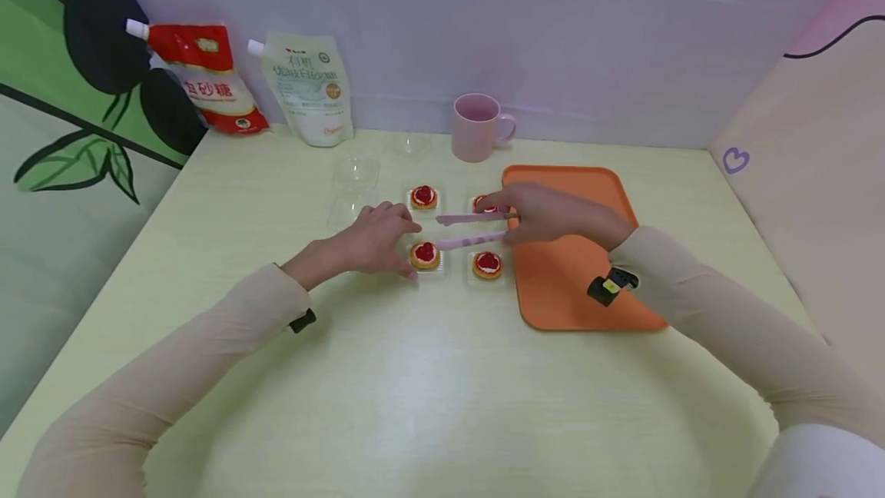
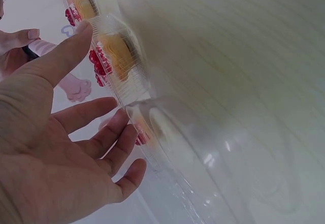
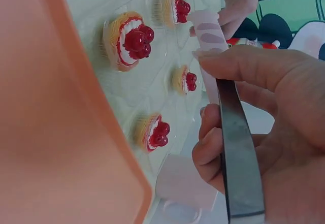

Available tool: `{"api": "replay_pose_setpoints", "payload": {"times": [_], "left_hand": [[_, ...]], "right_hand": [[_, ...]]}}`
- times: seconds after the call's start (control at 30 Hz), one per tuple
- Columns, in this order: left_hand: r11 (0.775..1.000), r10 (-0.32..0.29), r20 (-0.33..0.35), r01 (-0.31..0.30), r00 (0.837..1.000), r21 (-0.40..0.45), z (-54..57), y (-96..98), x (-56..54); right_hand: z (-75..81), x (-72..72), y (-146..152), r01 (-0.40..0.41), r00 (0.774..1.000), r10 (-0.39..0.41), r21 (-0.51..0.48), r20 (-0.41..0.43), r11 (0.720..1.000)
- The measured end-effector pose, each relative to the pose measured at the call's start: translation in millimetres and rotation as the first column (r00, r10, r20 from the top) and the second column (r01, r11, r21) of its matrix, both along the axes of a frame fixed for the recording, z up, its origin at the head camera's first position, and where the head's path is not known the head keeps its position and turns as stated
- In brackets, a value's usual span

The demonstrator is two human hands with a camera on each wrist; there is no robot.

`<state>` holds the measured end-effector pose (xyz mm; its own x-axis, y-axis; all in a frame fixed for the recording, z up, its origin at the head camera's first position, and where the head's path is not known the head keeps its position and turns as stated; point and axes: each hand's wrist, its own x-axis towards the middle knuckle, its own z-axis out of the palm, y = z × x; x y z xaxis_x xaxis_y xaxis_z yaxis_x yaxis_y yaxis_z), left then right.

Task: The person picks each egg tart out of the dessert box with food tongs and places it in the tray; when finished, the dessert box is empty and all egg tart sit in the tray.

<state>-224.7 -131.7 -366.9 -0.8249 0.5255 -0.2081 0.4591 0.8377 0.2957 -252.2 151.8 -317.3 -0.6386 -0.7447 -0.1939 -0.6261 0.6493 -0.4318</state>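
Tongs [image 1: 477, 218] clamped in the right hand's grip [image 1: 553, 214] presumably spare tarts [image 1: 487, 266] toward the far edge of the counter [image 1: 449, 406] from touch, the left hand's grip [image 1: 369, 243] apart beside one.

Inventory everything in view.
Table: one, pale yellow, underneath
Tarts: four, golden and red, centre
Mug: one, pink, back
Clear plastic containers: count unclear, colourless, under tarts and left of mug
Tray: one, orange, right
Pouches: two, red-white and pale green, back left
Leaf print: one, green-black, far left
Heart drawing: one, purple, far right
Tongs: one, pink and metal, centre
Wrist devices: two, black, cuffs
Sleeves: two, beige, arms
Left hand: one, bare, beside tarts
Right hand: one, bare, holding tongs
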Motion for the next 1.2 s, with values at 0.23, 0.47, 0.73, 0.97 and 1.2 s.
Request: {"api": "replay_pose_setpoints", "payload": {"times": [0.23,0.47,0.73,0.97,1.2], "left_hand": [[1.000,0.013,0.011,-0.013,1.000,0.000,-1.9,1.0,-1.1],[0.999,0.038,0.029,-0.038,0.999,-0.002,-1.0,2.1,-0.5],[0.999,0.038,0.031,-0.039,0.999,0.013,-3.1,2.0,-0.8],[0.999,0.026,0.013,-0.027,1.000,0.038,-3.8,2.6,-0.3],[0.999,0.035,0.013,-0.036,0.999,0.039,-3.9,1.9,-2.0]], "right_hand": [[6.8,-1.3,-21.0,-0.069,0.997,0.071,0.111,-0.018,0.991],[17.3,-0.8,-43.4,-0.099,0.995,0.099,0.244,0.012,0.965],[18.6,-1.1,-68.1,-0.081,0.996,0.090,0.361,-0.008,0.929],[23.5,-0.4,-79.5,-0.048,0.997,0.066,0.348,-0.040,0.936],[28.5,-7.5,-72.6,-0.046,0.997,0.044,0.038,0.057,0.998]]}}
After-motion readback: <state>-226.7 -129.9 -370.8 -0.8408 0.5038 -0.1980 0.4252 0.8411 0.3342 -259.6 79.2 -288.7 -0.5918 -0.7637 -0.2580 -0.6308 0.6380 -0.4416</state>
